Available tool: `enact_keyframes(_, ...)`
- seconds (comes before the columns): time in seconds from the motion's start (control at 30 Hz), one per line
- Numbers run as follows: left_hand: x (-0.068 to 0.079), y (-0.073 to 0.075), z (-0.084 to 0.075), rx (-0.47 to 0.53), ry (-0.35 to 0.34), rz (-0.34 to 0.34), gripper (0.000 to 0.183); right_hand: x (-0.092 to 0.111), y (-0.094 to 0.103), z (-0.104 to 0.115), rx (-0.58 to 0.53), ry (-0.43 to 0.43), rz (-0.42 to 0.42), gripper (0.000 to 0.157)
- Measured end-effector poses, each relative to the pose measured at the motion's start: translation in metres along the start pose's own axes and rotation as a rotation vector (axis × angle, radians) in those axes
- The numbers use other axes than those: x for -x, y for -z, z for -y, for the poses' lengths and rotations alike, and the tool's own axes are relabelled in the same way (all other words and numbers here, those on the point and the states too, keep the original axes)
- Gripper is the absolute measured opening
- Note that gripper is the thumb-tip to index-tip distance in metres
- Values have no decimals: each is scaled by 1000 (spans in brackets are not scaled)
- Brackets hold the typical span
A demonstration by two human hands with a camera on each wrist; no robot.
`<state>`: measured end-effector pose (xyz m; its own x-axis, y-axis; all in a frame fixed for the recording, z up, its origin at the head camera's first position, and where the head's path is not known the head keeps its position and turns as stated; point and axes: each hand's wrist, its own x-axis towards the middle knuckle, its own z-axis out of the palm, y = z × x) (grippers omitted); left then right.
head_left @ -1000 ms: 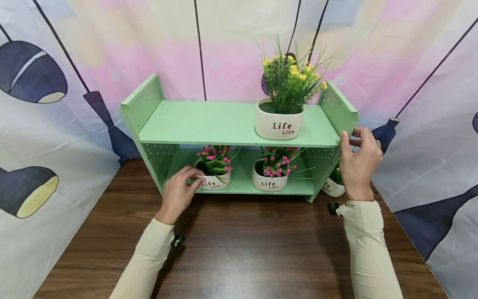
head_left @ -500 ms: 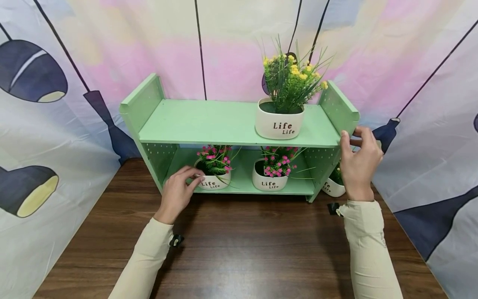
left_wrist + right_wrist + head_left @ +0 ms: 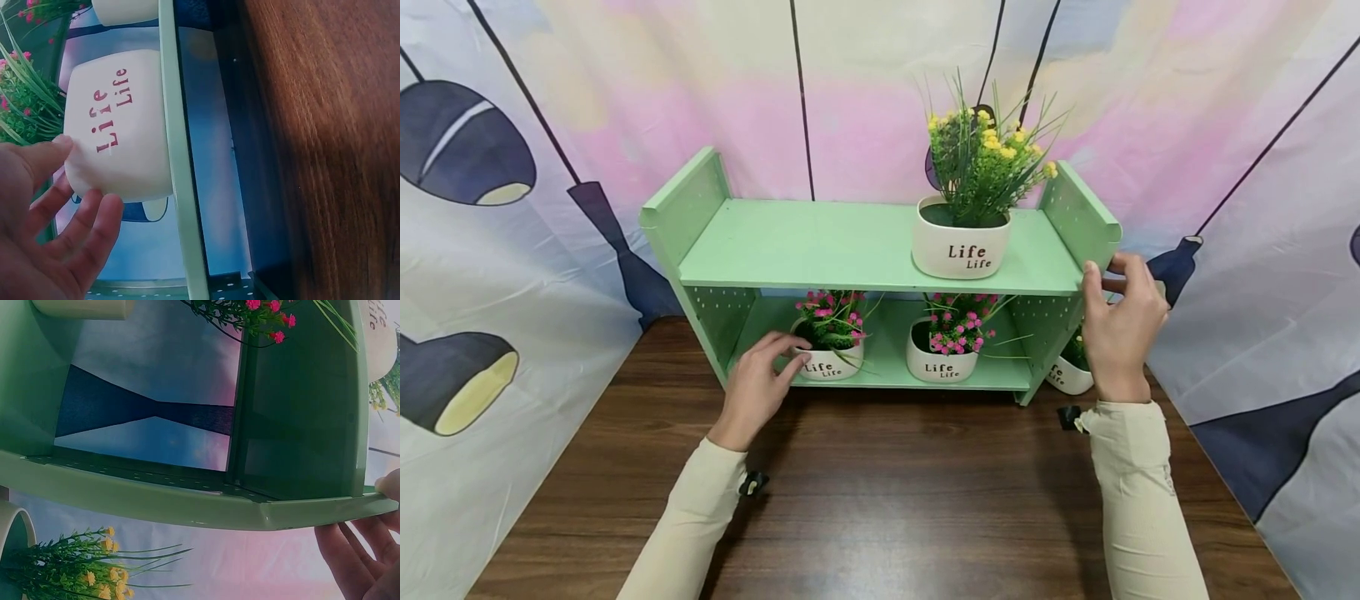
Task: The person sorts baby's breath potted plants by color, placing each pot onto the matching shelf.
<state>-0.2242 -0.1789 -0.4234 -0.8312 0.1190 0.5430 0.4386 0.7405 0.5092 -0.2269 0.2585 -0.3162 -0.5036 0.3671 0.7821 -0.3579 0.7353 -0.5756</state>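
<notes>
Nearest me is the dark brown wood-grain table (image 3: 880, 500), with the person's cream sleeves (image 3: 692, 508) stretched over it. The left hand (image 3: 754, 392) has thumb and fingers curved about the near-left end of a white oval pot with pink flowers (image 3: 832, 367), lettered "Life Life", which stands upright on the lower tier, left of a matching white pot with pink flowers (image 3: 942, 367). Off to the right, the right hand (image 3: 1122, 333) is clamped on the side panel of the pale green two-tier shelf with perforated sides (image 3: 805, 242). Beyond that panel sits a white pot on the table (image 3: 1070, 378); above, on the upper tier, rises a white oval pot with yellow flowers (image 3: 961, 250), before a pastel printed cloth (image 3: 872, 142). I'd worry that a hard pull by the right hand could jolt the shelf and rock the upper pot, or that a one-sided tug on the rim could tip the lower one. From the head, the right fingers' outer grip and the outside pot's blooms are largely hidden; the right wrist view shows both, and the left wrist view shows the thumb touching the rim.
</notes>
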Motion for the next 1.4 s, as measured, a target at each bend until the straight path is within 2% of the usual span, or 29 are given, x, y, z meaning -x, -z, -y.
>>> enact_keyframes(0.1, 4, 6, -2, 13, -5, -31, 17, 1, -1, -1, 5, 3, 0, 30)
enact_keyframes(0.2, 5, 18, -6, 27, -27, -95, 17, 2, -2, -2, 9, 7, 0, 30)
enact_keyframes(0.4, -1, 56, -18, 39, -122, -279, 10, 0, -2, -2, 15, 22, -11, 30)
enact_keyframes(0.57, -16, 87, -24, 44, -166, -396, 10, -3, 0, -2, 27, 24, -19, 30)
enact_keyframes(0.67, -26, 102, -24, 44, -128, -439, 13, -4, 1, -2, 22, 13, -12, 29)
enact_keyframes(0.9, -50, 129, -23, 47, 37, -566, 31, -2, 0, -4, 13, -12, 0, 29)
enact_keyframes(1.03, -65, 134, -21, 45, 77, -590, 42, 0, 1, -5, 13, -10, -5, 30)
enact_keyframes(1.17, -73, 136, -17, 16, 72, -536, 52, 1, 2, -5, 12, -4, -5, 30)
enact_keyframes(1.3, -71, 134, -13, 11, 92, -467, 37, 0, 3, -5, 18, 16, 8, 32)
enact_keyframes(1.4, -68, 133, -10, -2, 110, -471, 31, -1, 3, -5, 6, 24, 33, 35)
